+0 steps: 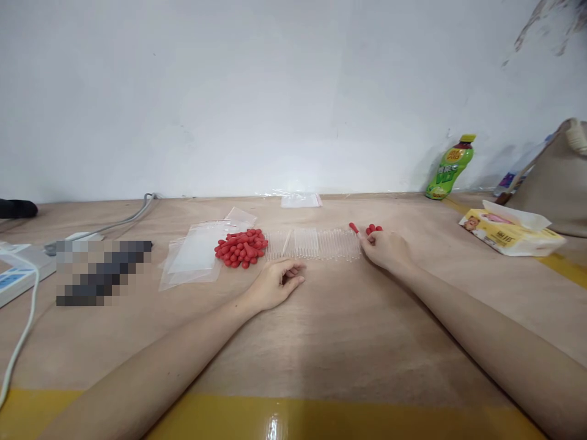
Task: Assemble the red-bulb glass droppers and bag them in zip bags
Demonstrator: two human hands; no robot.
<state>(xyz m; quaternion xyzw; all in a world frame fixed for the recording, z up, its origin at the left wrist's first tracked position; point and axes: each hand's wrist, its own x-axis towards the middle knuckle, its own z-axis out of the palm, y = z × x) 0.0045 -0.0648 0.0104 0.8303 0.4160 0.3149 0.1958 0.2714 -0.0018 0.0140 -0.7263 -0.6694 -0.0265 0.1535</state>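
Note:
A row of clear, thin tubes, like glass dropper pipettes, lies side by side on the table. At its left end is a pile of red rubber bulbs. My left hand rests just in front of the row, its fingers loosely curled, the thumb apart and nothing visible between them. Beyond the row's right end, my right hand is closed, with a single red rubber bulb at its fingertips. A few more red bulbs lie behind that hand, partly hidden by it.
Clear plastic bags lie left of the pile; another bag is by the wall. A green bottle, tissue pack and beige bag stand right. A power strip, cables and a pixelated dark object occupy the left.

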